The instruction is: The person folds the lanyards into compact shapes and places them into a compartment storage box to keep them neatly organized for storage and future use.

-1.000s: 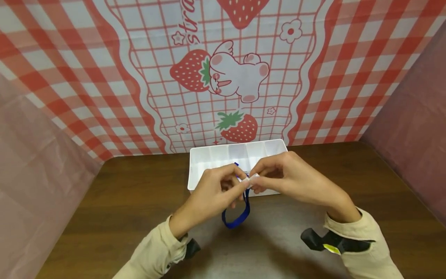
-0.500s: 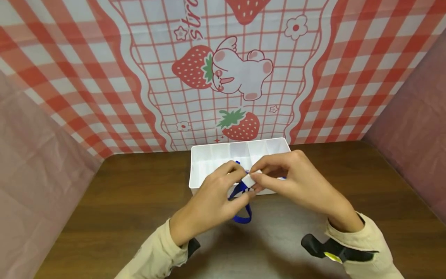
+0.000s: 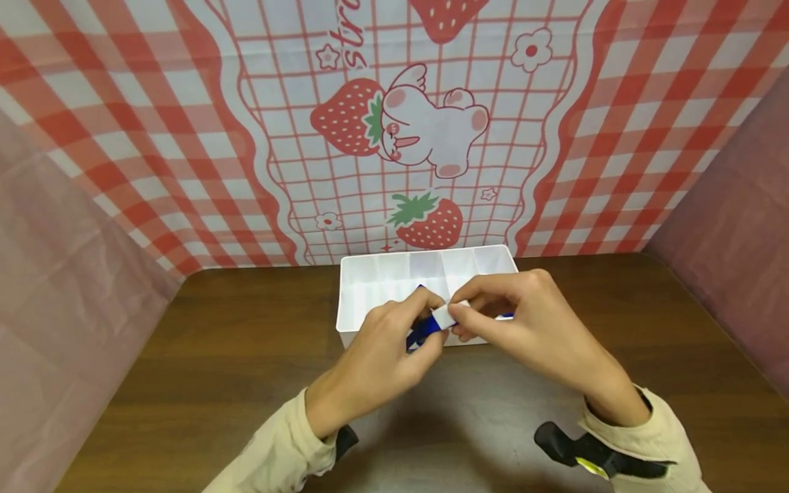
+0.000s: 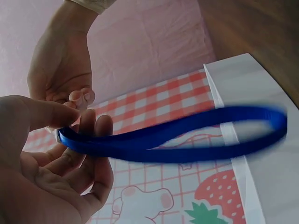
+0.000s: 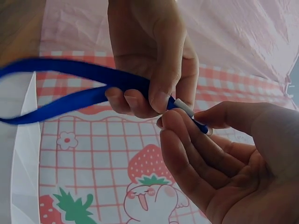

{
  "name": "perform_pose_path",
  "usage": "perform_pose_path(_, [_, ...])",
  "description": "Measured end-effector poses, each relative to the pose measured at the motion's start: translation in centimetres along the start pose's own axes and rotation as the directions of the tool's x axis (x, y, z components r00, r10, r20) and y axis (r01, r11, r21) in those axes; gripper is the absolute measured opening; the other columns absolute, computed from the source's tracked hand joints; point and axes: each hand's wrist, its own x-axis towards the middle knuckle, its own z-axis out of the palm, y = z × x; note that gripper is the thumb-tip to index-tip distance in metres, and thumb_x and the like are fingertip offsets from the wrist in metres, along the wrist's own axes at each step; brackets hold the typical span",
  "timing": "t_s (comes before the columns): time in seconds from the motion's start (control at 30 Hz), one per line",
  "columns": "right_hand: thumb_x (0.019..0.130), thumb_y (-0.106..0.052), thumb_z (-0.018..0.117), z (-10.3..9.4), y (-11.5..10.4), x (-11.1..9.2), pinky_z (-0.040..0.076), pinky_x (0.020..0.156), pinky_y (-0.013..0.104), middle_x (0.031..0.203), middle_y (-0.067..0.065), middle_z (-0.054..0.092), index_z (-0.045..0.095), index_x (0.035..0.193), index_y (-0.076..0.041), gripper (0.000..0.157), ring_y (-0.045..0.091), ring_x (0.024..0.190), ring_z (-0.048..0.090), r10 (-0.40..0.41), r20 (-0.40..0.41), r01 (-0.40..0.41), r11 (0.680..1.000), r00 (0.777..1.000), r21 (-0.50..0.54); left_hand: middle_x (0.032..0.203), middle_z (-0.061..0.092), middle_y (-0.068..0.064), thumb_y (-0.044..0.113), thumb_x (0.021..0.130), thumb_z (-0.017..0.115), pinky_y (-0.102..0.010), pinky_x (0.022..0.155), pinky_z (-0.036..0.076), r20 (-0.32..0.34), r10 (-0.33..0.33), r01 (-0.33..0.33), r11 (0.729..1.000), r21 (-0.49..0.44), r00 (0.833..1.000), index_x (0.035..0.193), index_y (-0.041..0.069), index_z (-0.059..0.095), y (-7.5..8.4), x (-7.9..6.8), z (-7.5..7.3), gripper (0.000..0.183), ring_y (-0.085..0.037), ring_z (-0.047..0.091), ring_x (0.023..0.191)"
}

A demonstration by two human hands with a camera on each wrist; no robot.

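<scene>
A blue ribbon strap (image 4: 196, 155) is doubled into a long loop, with a small white block-like piece (image 3: 444, 315) at its end. My left hand (image 3: 388, 352) pinches the strap between thumb and fingers close to this piece. My right hand (image 3: 533, 322) pinches the white piece between thumb and index finger. Both hands meet in front of and above the near edge of a white divided box (image 3: 364, 301). In the right wrist view, the loop of the strap runs out past my left hand's fingers. The right hand's fingers partly hide the white piece.
The box stands on a dark wooden table (image 3: 203, 370), against a red-and-white strawberry-print cloth (image 3: 394, 137). Pink cloth (image 3: 68, 287) hangs at both sides. Dark straps (image 3: 592, 448) sit at the wrists under beige sleeves.
The blue loop that hung below the hands is now mostly hidden behind the left hand. The left fingers have shifted onto the strap beside the white piece, which shows more clearly.
</scene>
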Motion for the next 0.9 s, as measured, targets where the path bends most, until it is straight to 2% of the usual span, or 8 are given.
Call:
perform_pose_path(0.13, [0.091,-0.009,0.072,0.0,-0.1,0.0,0.054,0.054,0.022,0.071,-0.015,0.070,0.075,0.088,-0.014,0.007,0.003,0.062,0.068,0.000,-0.006,0.000,1.000,1.000,0.003,0.072,0.057,0.013,0.008,0.088,0.065,-0.024,0.057,0.039,-0.006,0.007,-0.007,0.997,0.075,1.000,0.100,0.013,0.064,0.2,-0.1,-0.3,0.012,-0.006,0.048,0.061])
perform_pose_path(0.37, [0.091,-0.008,0.072,-0.1,-0.2,-0.1,0.056,0.055,0.025,0.070,-0.014,0.070,0.074,0.088,-0.012,0.006,0.005,0.062,0.068,0.022,-0.012,-0.022,0.999,1.000,0.028,0.074,0.061,0.011,0.011,0.089,0.068,-0.023,0.061,0.039,-0.007,0.028,-0.027,0.992,0.124,1.000,0.098,0.011,0.068,0.3,-0.1,-0.8,0.010,-0.005,0.049,0.064])
perform_pose_path(0.63, [0.091,-0.006,0.072,-0.8,-0.7,-0.3,0.055,0.054,0.024,0.069,-0.013,0.070,0.074,0.087,-0.012,0.007,0.006,0.061,0.068,0.007,-0.045,-0.006,1.000,0.999,0.015,0.074,0.059,0.009,0.013,0.090,0.068,-0.024,0.063,0.040,0.003,0.048,-0.048,0.990,0.134,0.999,0.095,0.010,0.068,0.7,0.1,-1.1,0.006,-0.005,0.052,0.064])
perform_pose_path(0.9, [0.092,-0.009,0.072,-1.6,-1.2,-1.1,0.056,0.057,0.026,0.071,-0.010,0.070,0.074,0.090,-0.011,0.004,0.010,0.063,0.069,0.033,-0.084,-0.031,0.999,0.996,0.024,0.074,0.061,0.009,0.015,0.093,0.068,-0.024,0.062,0.043,0.043,0.042,-0.046,0.994,0.103,0.998,0.092,0.010,0.067,0.7,0.0,-0.9,0.005,-0.004,0.053,0.064])
